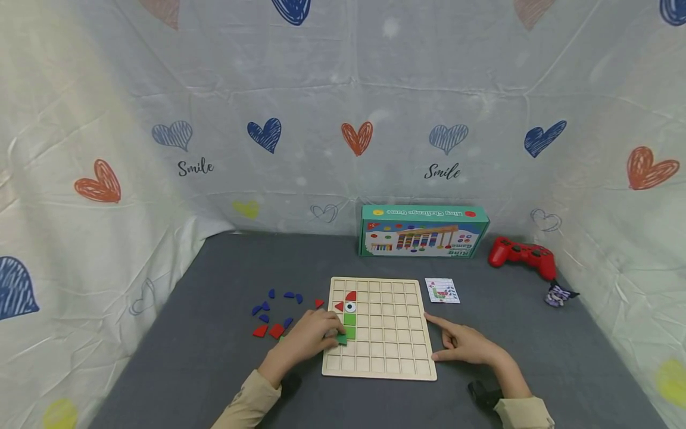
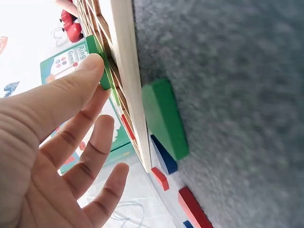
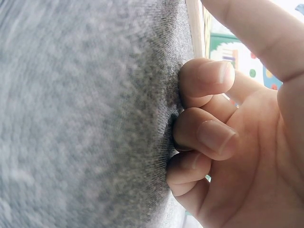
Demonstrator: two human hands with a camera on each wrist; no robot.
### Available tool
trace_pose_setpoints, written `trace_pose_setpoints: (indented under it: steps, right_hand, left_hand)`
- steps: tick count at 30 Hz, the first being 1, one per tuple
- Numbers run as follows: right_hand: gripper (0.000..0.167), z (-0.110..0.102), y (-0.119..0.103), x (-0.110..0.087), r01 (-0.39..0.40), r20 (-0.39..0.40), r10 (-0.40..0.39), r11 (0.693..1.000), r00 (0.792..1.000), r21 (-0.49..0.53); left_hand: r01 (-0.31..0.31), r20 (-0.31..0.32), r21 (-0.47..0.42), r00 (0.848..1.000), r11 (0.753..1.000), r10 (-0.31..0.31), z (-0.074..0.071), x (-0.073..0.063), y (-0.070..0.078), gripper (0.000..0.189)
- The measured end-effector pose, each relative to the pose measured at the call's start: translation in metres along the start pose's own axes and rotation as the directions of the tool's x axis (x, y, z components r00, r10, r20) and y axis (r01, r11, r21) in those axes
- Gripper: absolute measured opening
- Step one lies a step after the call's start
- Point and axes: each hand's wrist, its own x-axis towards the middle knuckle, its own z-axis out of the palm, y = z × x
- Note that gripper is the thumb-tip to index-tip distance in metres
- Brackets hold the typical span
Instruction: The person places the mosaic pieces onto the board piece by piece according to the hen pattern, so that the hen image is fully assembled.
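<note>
- Beige sleeves (image 1: 252, 396) reach in from the bottom edge of the head view, one on each arm
- Left hand (image 1: 311, 335) pinches a green piece (image 1: 342, 339) between thumb and fingertips, the outer fingers loosely bent and apart from it
- That piece is at the left side of the board (image 1: 388, 357), toward the near end; whether it touches the wood, I cannot tell
- Right hand (image 1: 465, 344) has index finger and thumb stretched out to the board's right edge, the other fingers curled in beside the surface (image 1: 386, 408)
- Set in the second column from the left are a red quarter (image 1: 351, 295), an eye tile (image 1: 350, 307) and two light green squares (image 1: 349, 319), going down in that order
- One red triangle (image 1: 339, 306) sits left of the eye
- Left of the board lie loose blue pieces (image 1: 264, 318) and red pieces (image 1: 260, 330), plus a second green block (image 2: 166, 118) just beside the board's edge
- Patterned card (image 1: 442, 291) lies near the board's far right corner
- Behind stand a game box (image 1: 423, 231) and, to its right, a red controller (image 1: 522, 257) with a small purple trinket (image 1: 559, 295) just beside it
- Cloth printed with hearts (image 1: 300, 179) hangs around the surface
</note>
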Motion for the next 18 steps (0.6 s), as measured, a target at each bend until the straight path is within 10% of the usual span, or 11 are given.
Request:
trace_pose_setpoints:
  steps: [9,18]
  right_hand:
    - [0.083,0.000,0.001,0.000,0.002,0.003,-0.002,1.000,1.000,0.008]
    - [0.082,0.000,0.001,0.000,0.019,0.001,-0.019,1.000,1.000,0.023]
  left_hand:
    - [-0.016,-0.001,0.041,1.000,0.999,0.016,-0.001,0.006,0.004,0.023]
    - [0.138,-0.116,0.104,0.985,0.985,-0.126,0.002,0.004,0.012,0.024]
